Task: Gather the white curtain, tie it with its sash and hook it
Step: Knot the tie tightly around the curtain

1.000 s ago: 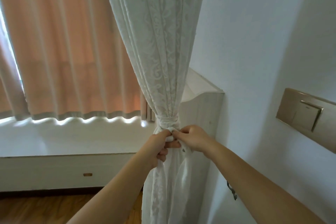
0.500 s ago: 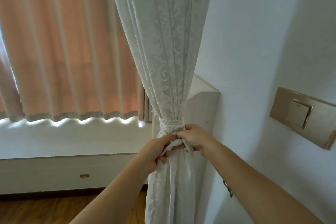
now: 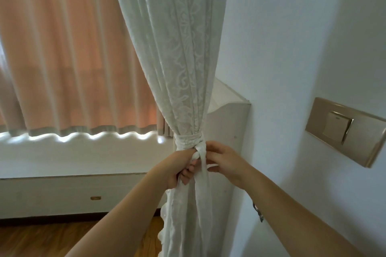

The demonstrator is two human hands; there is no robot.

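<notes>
The white lace curtain (image 3: 177, 58) hangs gathered into one bundle beside the wall corner. Its white sash (image 3: 189, 139) wraps the bundle at waist height and is knotted at the front, with the ends hanging down below. My left hand (image 3: 179, 168) is closed around a sash end just under the knot. My right hand (image 3: 224, 161) sits to the right of the knot, fingers pinching the other sash strand. A small metal hook (image 3: 258, 212) sticks out of the wall low down, under my right forearm.
A peach curtain (image 3: 69, 52) covers the window at the left, above a white sill and low cabinet (image 3: 73, 192). A white panel (image 3: 228, 123) stands behind the bundle. A gold switch plate (image 3: 344, 131) is on the right wall. Wooden floor lies below.
The sash has been drawn into a tighter knot at the front of the bundle. Both hands have shifted slightly lower, and the loose strand between them now hangs straight down.
</notes>
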